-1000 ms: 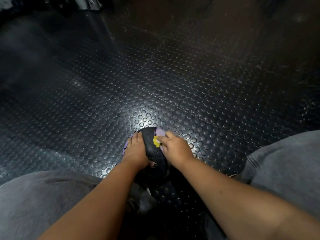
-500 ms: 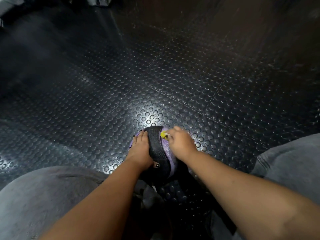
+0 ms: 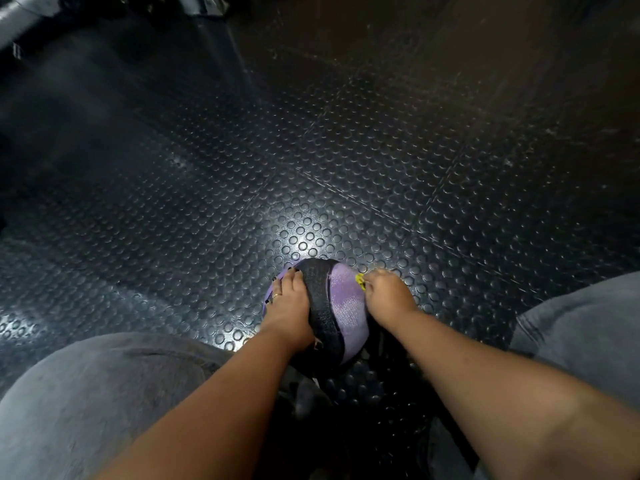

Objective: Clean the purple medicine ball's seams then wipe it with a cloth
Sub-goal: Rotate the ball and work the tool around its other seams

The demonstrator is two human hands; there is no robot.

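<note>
A purple medicine ball (image 3: 348,306) with a black band across it sits on the floor between my knees. My left hand (image 3: 289,308) lies flat on the ball's left side, fingers straight, a ring on one finger. My right hand (image 3: 389,296) is at the ball's upper right edge, its fingers pinching a small yellow tool (image 3: 360,281) against the ball. Most of the tool is hidden in the fingers, so I cannot tell what kind it is.
The floor (image 3: 346,150) is black rubber tiles with round studs, lit brightly just beyond the ball. My grey-trousered knees (image 3: 97,400) flank the ball on both sides. Dark metal equipment (image 3: 31,12) shows at the top left corner.
The ball has turned so more purple panel shows to the right of the black band. My right hand with the yellow tool has moved from the band's top to the ball's right edge.
</note>
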